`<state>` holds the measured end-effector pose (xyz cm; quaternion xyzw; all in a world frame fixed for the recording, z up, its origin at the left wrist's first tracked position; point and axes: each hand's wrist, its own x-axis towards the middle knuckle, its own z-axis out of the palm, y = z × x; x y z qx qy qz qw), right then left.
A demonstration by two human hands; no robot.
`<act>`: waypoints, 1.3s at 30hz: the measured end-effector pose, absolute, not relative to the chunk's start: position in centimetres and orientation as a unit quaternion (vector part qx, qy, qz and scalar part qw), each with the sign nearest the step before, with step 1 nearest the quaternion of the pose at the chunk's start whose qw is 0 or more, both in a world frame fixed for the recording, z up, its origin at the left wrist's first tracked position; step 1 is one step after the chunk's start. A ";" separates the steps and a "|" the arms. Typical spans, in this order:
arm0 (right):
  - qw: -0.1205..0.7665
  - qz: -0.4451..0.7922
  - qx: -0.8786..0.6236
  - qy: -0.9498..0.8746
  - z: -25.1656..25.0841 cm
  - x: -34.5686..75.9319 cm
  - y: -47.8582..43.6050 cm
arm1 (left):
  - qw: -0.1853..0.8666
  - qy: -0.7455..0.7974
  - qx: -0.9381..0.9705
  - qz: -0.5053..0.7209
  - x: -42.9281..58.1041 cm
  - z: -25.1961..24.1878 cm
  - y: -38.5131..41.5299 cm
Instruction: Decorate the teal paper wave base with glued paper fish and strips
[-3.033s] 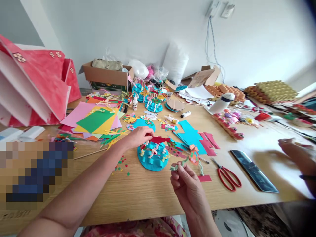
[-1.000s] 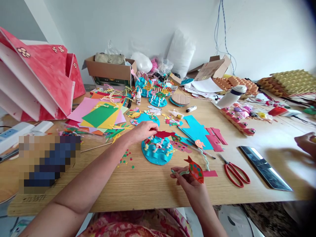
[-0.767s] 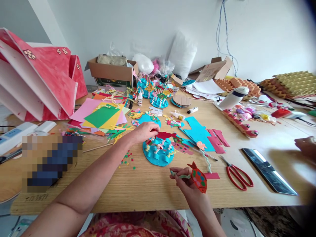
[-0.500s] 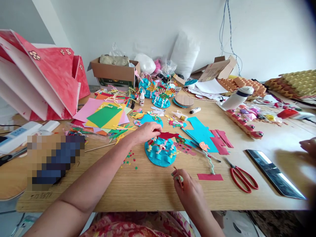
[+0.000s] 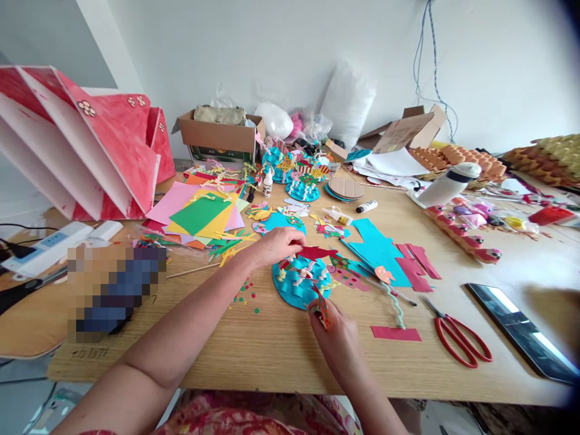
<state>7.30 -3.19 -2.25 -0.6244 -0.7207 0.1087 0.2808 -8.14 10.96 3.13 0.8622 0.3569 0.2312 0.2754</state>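
From my feed, the biggest thing in play is the round blue base (image 5: 290,297), lying flat on the worktop (image 5: 254,356) between the two hands. I judge it light and fairly stiff, apt to slide if nudged, so I would steady it by its bare rim and keep off the raised paper. The left hand (image 5: 283,244) reaches over its far side, fingertips drawn together beside the dark red fish (image 5: 316,252); I can't tell from here whether they grip that fish or something behind it. The right hand (image 5: 335,338) is at the near right edge of the base, thumb and fingers clamped on the spotted fish (image 5: 323,309). Both fish should weigh next to nothing and crease easily; I'd pinch them lightly across the body, away from the thin tails. The curly stems (image 5: 281,275) look soft and bendable, probably best taken low down, where a tug bends them least. As for looks, the base is bright blue all over, with wavy strips (image 5: 317,278) of the same colour standing up in loops across it. The dark red fish is plain where I can see it, lying along the back of the base. The spotted fish is turned nearly edge-on to me, red-orange with its tail upward and part of its body hidden by fingers. Smallest are the stems, pale cream and pinkish, twisted among the loops.
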 end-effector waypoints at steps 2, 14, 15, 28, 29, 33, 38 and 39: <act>0.266 0.100 -0.617 -0.734 -2.3 7.1 -2.9 | 0.272 0.358 0.863 0.231 -8.1 3.2 11.0; 0.188 0.048 -0.613 -0.766 -2.5 7.0 -2.6 | 0.262 0.369 0.860 0.237 -8.1 3.0 11.0; 0.182 0.045 -0.611 -0.769 -2.5 6.9 -2.6 | 0.262 0.368 0.860 0.236 -8.0 2.9 11.0; 0.139 0.073 -0.623 -0.766 -2.7 6.4 -2.2 | 0.265 0.367 0.860 0.236 -8.0 3.0 11.1; 0.144 0.085 -0.622 -0.765 -2.7 6.4 -2.2 | 0.264 0.365 0.860 0.240 -8.0 2.9 11.1; 0.178 0.120 -0.623 -0.752 -2.5 6.6 -2.1 | 0.263 0.366 0.860 0.239 -8.0 2.9 11.1; 0.231 0.133 -0.641 -0.720 -2.7 7.0 -2.3 | 0.263 0.363 0.863 0.235 -8.0 2.9 11.0; 0.244 0.142 -0.647 -0.708 -2.7 7.2 -2.4 | 0.262 0.362 0.863 0.235 -8.0 2.9 11.0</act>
